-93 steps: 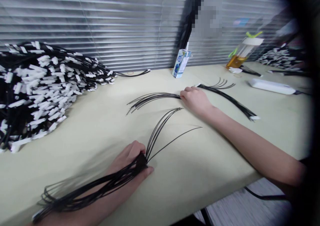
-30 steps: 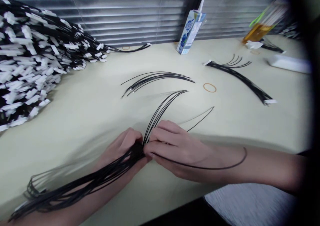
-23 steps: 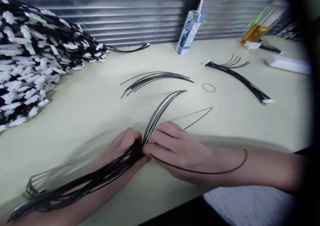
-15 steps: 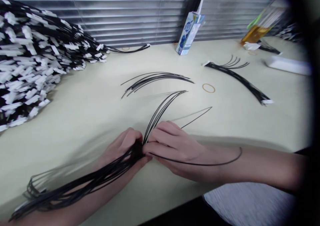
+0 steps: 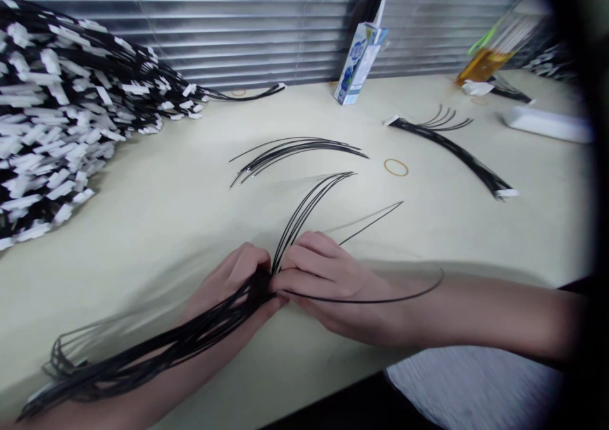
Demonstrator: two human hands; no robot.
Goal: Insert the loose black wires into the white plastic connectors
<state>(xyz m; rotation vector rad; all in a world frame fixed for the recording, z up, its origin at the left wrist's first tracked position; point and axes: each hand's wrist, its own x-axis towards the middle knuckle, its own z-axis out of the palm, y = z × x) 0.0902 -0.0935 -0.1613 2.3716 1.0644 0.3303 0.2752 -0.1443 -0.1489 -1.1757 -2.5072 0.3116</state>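
Note:
My left hand is closed round a bundle of black wires, whose long part hangs back over my left forearm to the lower left. Right beside it, my right hand pinches at the end of the same bundle; the fingertips and what lies between them are partly hidden. Several thin wires fan up and away between the hands. One wire curves out over my right wrist, and another sticks out past the right knuckles. Beyond my hands, loose black wires lie on the table.
A big heap of black wires with white connectors fills the left. At the back stand a drink carton and a container of amber liquid. A rubber band and a wire harness lie to the right, near a white object.
The wire over my right wrist has shifted up and inward, its tip now further left. My right hand has barely moved; both hands keep their hold.

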